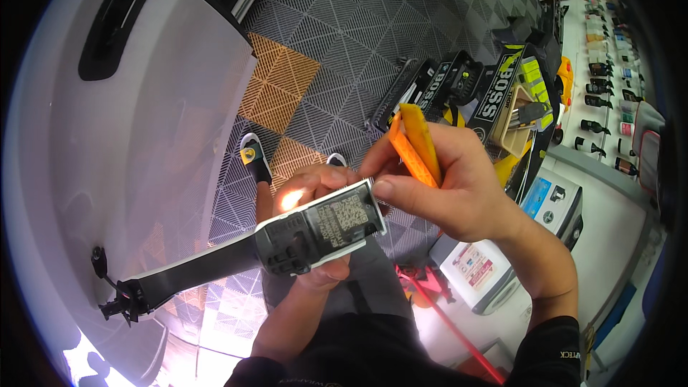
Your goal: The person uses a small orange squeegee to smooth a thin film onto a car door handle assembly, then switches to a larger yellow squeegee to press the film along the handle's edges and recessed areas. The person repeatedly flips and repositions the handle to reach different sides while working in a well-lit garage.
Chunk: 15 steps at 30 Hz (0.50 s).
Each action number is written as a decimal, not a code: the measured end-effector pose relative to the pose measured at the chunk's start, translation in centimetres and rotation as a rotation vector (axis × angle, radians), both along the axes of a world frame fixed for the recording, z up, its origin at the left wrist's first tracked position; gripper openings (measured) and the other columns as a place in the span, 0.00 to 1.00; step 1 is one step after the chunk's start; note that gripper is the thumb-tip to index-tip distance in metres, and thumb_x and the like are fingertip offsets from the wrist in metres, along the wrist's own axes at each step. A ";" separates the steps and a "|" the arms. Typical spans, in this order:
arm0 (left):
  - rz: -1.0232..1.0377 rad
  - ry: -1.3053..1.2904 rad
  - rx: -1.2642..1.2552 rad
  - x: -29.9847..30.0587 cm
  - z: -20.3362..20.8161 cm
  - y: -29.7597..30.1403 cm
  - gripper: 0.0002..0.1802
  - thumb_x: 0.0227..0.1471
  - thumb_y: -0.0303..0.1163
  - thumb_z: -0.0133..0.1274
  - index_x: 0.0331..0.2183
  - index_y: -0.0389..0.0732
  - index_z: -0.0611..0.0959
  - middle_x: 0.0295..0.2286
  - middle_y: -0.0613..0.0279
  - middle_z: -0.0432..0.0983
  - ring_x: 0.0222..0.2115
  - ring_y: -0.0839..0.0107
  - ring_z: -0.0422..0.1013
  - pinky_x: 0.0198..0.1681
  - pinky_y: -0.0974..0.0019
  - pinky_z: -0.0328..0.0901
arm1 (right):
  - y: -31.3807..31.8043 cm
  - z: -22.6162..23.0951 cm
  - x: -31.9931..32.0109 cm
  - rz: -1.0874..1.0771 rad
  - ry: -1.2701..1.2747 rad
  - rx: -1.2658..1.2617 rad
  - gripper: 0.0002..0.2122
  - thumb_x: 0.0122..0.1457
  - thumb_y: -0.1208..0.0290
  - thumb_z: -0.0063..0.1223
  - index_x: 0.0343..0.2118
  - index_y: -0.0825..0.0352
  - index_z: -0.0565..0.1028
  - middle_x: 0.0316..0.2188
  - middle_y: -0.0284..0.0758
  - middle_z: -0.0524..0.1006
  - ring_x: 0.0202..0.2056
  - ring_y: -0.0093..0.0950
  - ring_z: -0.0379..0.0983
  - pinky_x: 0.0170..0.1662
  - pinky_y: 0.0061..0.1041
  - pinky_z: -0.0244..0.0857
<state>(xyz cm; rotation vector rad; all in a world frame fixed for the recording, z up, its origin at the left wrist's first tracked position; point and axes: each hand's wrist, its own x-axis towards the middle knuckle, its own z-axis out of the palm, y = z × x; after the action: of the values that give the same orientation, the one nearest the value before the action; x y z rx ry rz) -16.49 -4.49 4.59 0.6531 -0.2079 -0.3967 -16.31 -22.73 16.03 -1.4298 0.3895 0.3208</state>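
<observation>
My left hand (315,183) is closed around a long black part with a thin white rim, which looks like a car door handle (204,265) seen from its underside. Its wide end carries a printed code label (342,216); the narrow end reaches left toward the white car panel. My right hand (459,190) has thumb and forefinger at the rim of the wide end. Between its fingers stand an orange tool (408,150), resembling a slim cutter, and a flat yellow tool (423,136). Whether the fingertips also pinch film there cannot be made out.
On the left stands a white car door (179,93) with a black handle recess (118,21). Tool bags (494,93) and a white box (480,265) are at the right, before shelves of bottles (598,89). A red pole (459,333) leans at lower right, over grey-and-orange floor tiles (279,79).
</observation>
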 end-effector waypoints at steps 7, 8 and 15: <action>0.109 0.173 0.119 -1.0 1.0 0.1 0.51 0.50 0.57 0.71 0.65 0.44 0.67 0.57 0.56 0.69 0.59 0.61 0.70 0.62 0.55 0.71 | 0.0 -0.5 -0.3 -0.046 0.062 -0.014 0.11 0.64 0.72 0.64 0.44 0.74 0.79 0.33 0.33 0.82 0.36 0.19 0.78 0.43 0.22 0.73; 0.121 0.282 0.216 -1.1 1.1 0.2 0.51 0.51 0.57 0.70 0.65 0.42 0.67 0.58 0.54 0.69 0.59 0.60 0.71 0.61 0.54 0.72 | 0.1 -0.6 -0.3 -0.049 0.074 -0.014 0.11 0.64 0.72 0.64 0.44 0.73 0.79 0.33 0.33 0.82 0.36 0.18 0.78 0.43 0.22 0.73; 0.090 0.319 0.201 -0.5 1.2 0.3 0.51 0.52 0.56 0.69 0.66 0.39 0.65 0.58 0.50 0.72 0.57 0.57 0.75 0.54 0.49 0.78 | 0.3 -0.1 -1.2 -0.137 0.180 0.065 0.17 0.68 0.65 0.58 0.50 0.75 0.77 0.29 0.28 0.77 0.29 0.13 0.69 0.33 0.16 0.62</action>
<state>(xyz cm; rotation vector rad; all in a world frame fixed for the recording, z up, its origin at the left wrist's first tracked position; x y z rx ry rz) -16.97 -4.19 5.76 0.7828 0.1668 -0.4327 -17.47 -22.39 15.94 -1.3073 0.6152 0.3485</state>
